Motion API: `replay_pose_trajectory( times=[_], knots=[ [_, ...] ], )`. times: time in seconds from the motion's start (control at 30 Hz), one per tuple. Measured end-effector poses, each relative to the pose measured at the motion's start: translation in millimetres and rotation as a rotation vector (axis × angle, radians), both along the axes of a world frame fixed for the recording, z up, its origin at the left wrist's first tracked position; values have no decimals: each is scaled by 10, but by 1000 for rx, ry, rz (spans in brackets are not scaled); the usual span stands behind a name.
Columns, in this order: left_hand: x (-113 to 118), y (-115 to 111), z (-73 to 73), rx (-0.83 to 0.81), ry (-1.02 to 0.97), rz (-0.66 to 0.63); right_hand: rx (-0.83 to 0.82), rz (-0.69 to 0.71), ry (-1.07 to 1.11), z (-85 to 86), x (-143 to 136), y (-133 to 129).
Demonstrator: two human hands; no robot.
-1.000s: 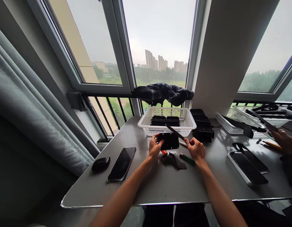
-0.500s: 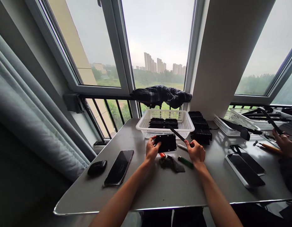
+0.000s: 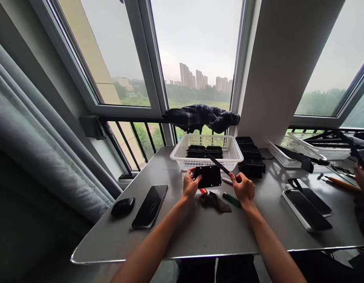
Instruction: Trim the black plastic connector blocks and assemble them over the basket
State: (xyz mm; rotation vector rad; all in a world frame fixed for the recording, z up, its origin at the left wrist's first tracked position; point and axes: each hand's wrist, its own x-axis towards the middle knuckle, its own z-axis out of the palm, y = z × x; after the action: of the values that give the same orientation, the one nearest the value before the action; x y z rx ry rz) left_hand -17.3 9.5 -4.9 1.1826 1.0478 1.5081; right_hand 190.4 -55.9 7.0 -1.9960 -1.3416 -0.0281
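My left hand (image 3: 191, 184) pinches a black rectangular plate (image 3: 209, 176) by its left edge, thumb on the near face. Small light spots, perhaps holes, dot the plate's margin. Closed around the near end of a flat, dark file-like tool (image 3: 219, 164) is my right hand (image 3: 243, 186). The tool slants up and left, its far part at the plate's upper right edge; whether they touch I cannot tell. Below the hands lie a crumpled dark cloth (image 3: 214, 202), a green-handled tool (image 3: 231, 199) and a small red object (image 3: 203, 191). A white pen-like stick (image 3: 227, 180) is partly hidden.
Behind the plate stands a white basket (image 3: 207, 163) holding black toothed pieces (image 3: 196, 151); stacked black pieces (image 3: 250, 157) sit beside it. A mouse (image 3: 123, 207) and phone (image 3: 150, 206) lie left, more phones (image 3: 308, 210) right. Another person's hand (image 3: 363, 179) works at the far right.
My hands keep the same hold on the plate and the tool, almost unmoved. The view has shifted slightly. At the far right, the other person's hand has moved a little outward.
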Motion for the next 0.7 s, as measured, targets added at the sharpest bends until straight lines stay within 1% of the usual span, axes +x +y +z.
replay_pose_trajectory(
  times=[0.1, 0.2, 0.3, 0.43, 0.5, 0.63, 0.7],
  knots=[
    [20, -26, 21, 11, 6, -23, 39, 120, -35, -18, -98, -19],
    [43, -63, 50, 27, 33, -41, 5, 202, -53, -37, -202, -21],
    [41, -81, 68, 29, 40, -23, -26, 195, -28, -34, -166, -5],
    [5, -59, 68, 25, 50, 19, -33, 46, 23, -11, 7, 16],
    [0, -50, 62, 30, 70, 34, -20, 19, 42, -10, 30, 16],
    [37, -66, 49, 57, 104, 8, 3, 165, 27, -44, -136, -2],
    [56, -80, 47, 77, 122, 5, -9, 209, 3, -62, -234, -10]
  ],
)
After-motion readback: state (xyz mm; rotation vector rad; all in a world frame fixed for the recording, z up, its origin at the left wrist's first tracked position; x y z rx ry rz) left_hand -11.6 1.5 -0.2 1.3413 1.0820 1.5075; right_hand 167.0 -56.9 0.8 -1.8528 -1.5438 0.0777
